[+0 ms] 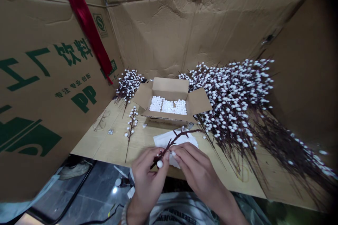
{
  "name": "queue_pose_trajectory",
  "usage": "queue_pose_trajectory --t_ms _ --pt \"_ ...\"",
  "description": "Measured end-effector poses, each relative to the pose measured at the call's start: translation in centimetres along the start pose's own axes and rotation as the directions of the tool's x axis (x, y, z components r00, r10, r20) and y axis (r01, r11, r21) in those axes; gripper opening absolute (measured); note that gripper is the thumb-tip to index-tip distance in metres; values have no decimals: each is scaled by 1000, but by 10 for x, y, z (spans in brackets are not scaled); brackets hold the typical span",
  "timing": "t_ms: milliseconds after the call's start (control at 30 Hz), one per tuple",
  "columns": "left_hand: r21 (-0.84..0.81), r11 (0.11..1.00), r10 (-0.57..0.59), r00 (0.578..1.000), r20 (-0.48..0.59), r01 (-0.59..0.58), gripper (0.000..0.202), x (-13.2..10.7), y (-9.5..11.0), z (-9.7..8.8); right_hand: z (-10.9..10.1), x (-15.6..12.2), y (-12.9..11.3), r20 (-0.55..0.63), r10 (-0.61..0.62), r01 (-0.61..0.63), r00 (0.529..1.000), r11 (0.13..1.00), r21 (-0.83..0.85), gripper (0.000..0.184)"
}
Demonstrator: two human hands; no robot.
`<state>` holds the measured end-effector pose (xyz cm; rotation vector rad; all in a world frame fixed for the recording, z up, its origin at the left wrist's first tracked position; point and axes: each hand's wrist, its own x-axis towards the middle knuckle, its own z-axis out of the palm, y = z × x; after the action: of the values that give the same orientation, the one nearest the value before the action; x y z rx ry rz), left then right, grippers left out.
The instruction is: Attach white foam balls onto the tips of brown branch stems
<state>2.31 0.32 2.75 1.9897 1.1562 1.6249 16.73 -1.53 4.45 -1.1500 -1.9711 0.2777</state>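
The left hand (149,172) and right hand (195,170) both grasp a dark berry twig (179,137) by its white bead (160,164) end, just past the desk's (105,144) near edge and over white paper (175,140). An open carton (169,89) of white beads stands far. Heaped branches (232,112) spread right to the edge; 1 sprig (131,130) lies left, well apart.

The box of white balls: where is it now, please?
In the head view, the open cardboard box stands on the table, between the small pile of white-berry branches at left and the large pile at right, just behind the white paper.
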Motion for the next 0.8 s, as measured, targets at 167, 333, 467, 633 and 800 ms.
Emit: queue_pose_trajectory --t_ms 167,333,467,633,800 --pt "-33 999 -35 999 14 36 12 -2 -4 1 -3 0 -2 28 -5 6 1000 999 -38 21" --pt "-48 997 -59 998 22 60 11 -2 -4 2 -5 2 -2 57 -17 23 998 995 -95 22" --pt "-40 998 -55 998 17 55 9 -1 -4 3 -5 1 -2 81 -19 29 997 992 -125 23" --pt "-35 997 -67 998 21 68 8 0 -2 3 -4 1 -1 88 -20 33 996 988 -154 24" --pt "-32 996 -86 996 39 87 8 0 -1 3 -5 2 -1 99 -17 31 995 989 -147 27"
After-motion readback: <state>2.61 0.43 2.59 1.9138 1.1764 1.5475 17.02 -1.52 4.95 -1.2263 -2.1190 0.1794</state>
